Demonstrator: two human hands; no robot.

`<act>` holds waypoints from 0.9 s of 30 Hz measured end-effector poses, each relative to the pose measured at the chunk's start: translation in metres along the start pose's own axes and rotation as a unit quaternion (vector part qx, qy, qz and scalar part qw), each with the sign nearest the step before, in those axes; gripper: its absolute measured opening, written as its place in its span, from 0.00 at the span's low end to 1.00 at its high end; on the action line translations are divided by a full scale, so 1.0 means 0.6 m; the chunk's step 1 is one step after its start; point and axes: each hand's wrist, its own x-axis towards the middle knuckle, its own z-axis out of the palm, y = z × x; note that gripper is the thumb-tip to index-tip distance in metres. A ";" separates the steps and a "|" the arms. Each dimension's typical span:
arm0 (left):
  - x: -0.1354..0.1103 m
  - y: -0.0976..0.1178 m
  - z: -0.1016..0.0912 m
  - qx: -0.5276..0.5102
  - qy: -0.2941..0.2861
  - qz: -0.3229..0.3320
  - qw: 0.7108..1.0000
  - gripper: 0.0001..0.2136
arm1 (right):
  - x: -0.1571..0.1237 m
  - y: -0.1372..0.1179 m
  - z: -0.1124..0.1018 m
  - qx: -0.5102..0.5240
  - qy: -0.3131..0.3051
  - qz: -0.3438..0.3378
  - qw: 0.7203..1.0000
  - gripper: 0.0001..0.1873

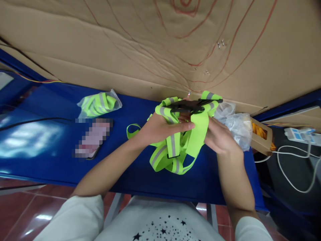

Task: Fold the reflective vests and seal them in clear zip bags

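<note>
A neon-yellow reflective harness with grey stripes is held above the blue table by both my hands. My left hand grips its straps from the left, thumb lying across the front. On the right side, my right hand is wrapped behind the wide yellow band, most of its fingers hidden. Black plastic pieces, perhaps buckles, sit at the top of the bunch between both hands. Loops of strap hang below, one with a small black slider.
A bagged neon-yellow bundle and a phone lie left on the blue table. Right are crumpled clear plastic bags, an open cardboard box with orange contents, and white cables. Cardboard stands behind.
</note>
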 end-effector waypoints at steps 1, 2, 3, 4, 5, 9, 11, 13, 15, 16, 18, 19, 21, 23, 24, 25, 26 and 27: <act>-0.001 -0.003 0.001 -0.010 -0.004 -0.010 1.000 0.23 | 0.002 -0.001 0.005 -0.039 -0.001 -0.020 0.999 0.26; -0.003 -0.007 0.002 -0.024 -0.013 -0.024 0.999 0.23 | 0.005 -0.003 0.007 -0.091 0.003 -0.047 0.995 0.26; -0.004 -0.011 0.003 -0.037 -0.022 -0.038 0.998 0.23 | 0.007 -0.005 0.008 -0.145 0.010 -0.076 0.986 0.25; -0.004 -0.014 0.005 -0.050 -0.028 -0.048 0.997 0.23 | 0.008 -0.007 0.005 -0.193 0.016 -0.101 0.976 0.25; -0.005 -0.018 0.006 -0.058 -0.034 -0.051 0.996 0.23 | 0.007 -0.010 -0.002 -0.228 0.013 -0.118 0.966 0.25; -0.007 -0.032 0.011 -0.069 -0.016 -0.056 0.996 0.25 | -0.017 -0.035 -0.055 -0.227 -0.049 -0.141 0.962 0.36; -0.009 -0.035 0.013 -0.069 -0.026 -0.080 0.994 0.25 | -0.034 -0.052 -0.077 -0.184 -0.057 -0.151 0.970 0.42; -0.012 -0.037 0.016 -0.056 -0.058 -0.088 0.993 0.24 | -0.044 -0.063 -0.084 -0.179 -0.029 -0.152 0.972 0.42; -0.016 -0.038 0.020 -0.034 -0.087 -0.068 0.993 0.21 | -0.043 -0.066 -0.076 -0.214 -0.003 -0.132 0.968 0.37; -0.017 -0.040 0.022 -0.025 -0.098 -0.054 0.993 0.20 | -0.039 -0.064 -0.069 -0.238 -0.003 -0.118 0.964 0.33; -0.020 -0.046 0.025 -0.015 -0.113 -0.027 0.993 0.16 | -0.028 -0.057 -0.053 -0.272 -0.026 -0.103 0.956 0.25; -0.021 -0.050 0.027 -0.014 -0.118 -0.018 0.993 0.15 | -0.024 -0.054 -0.046 -0.283 -0.041 -0.107 0.952 0.22; -0.022 -0.058 0.031 -0.024 -0.123 -0.010 0.992 0.13 | -0.020 -0.051 -0.038 -0.294 -0.055 -0.135 0.945 0.18; -0.023 -0.061 0.036 -0.051 -0.121 -0.004 0.991 0.13 | -0.024 -0.055 -0.037 -0.298 -0.058 -0.164 0.938 0.15; -0.023 -0.059 0.039 -0.067 -0.122 -0.002 0.990 0.14 | -0.029 -0.060 -0.039 -0.302 -0.055 -0.171 0.936 0.14; -0.024 -0.056 0.043 -0.083 -0.126 -0.006 0.989 0.14 | -0.035 -0.065 -0.041 -0.308 -0.045 -0.173 0.934 0.13; -0.025 -0.051 0.047 -0.101 -0.138 -0.020 0.985 0.13 | -0.041 -0.070 -0.043 -0.315 -0.032 -0.173 0.933 0.12; -0.026 -0.045 0.050 -0.126 -0.159 -0.044 0.978 0.12 | -0.048 -0.075 -0.045 -0.322 -0.016 -0.171 0.931 0.11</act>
